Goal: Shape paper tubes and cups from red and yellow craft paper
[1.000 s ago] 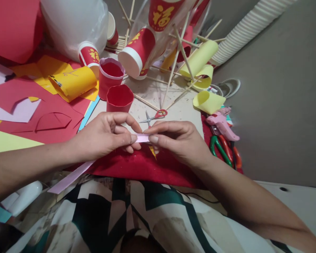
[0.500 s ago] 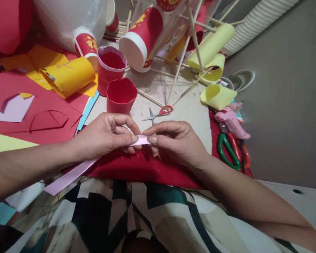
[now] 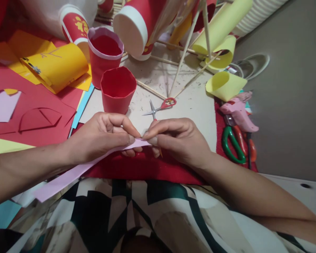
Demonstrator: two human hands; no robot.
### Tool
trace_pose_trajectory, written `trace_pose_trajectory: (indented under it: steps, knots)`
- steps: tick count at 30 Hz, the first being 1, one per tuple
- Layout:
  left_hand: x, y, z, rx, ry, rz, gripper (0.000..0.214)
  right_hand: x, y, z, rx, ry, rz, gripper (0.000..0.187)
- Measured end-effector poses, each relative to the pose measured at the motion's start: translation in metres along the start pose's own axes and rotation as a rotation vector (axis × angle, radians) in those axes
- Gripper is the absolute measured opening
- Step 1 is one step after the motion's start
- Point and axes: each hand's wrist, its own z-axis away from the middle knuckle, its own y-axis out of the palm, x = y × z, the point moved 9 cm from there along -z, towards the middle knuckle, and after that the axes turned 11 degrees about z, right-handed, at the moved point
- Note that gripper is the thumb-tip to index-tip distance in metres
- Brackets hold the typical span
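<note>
— Where's the strip?

— The strip point(image 3: 79, 171) (pale lilac paper) is held at one end by both hands, just above a red sheet point(image 3: 147, 168). The rest runs down and to the left under the left forearm and out over the patterned lap point(image 3: 137, 211).

— What's the left hand doing?

— The left hand point(image 3: 102, 135) is clenched on the strip, thumb pressed on top and forefinger curled down to the end.

— And the right?

— The right hand point(image 3: 179, 140) pinches the same end between thumb and forefinger. The fingertips of the two hands touch.

— What's around them?

— A red cup point(image 3: 118, 89) stands just beyond the left hand, with a lilac-rimmed cup point(image 3: 104, 56) behind it. Small scissors point(image 3: 160, 105) lie on the table point(image 3: 192, 105) just past the fingertips. A pink glue gun point(image 3: 239, 112) sits off to the right, well apart from both hands.
</note>
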Motion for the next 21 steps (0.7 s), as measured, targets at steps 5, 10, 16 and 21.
trace_pose_trajectory:
  steps: [5,10,16,21]
  knots:
    - [0.003,0.003,-0.002,0.021,-0.001,-0.013,0.006,0.001,0.0,0.002,-0.039,0.012,-0.023,0.005]
    - [0.002,0.0,-0.002,-0.038,0.063,-0.084,0.009,-0.007,0.009,0.001,0.026,0.063,-0.094,0.012]
    - [-0.001,0.003,0.0,-0.03,0.057,-0.044,0.004,-0.008,0.006,0.002,-0.008,0.026,-0.1,0.005]
    - [0.003,0.004,-0.003,0.035,0.008,-0.003,0.005,-0.002,0.002,0.005,-0.073,0.006,-0.002,0.012]
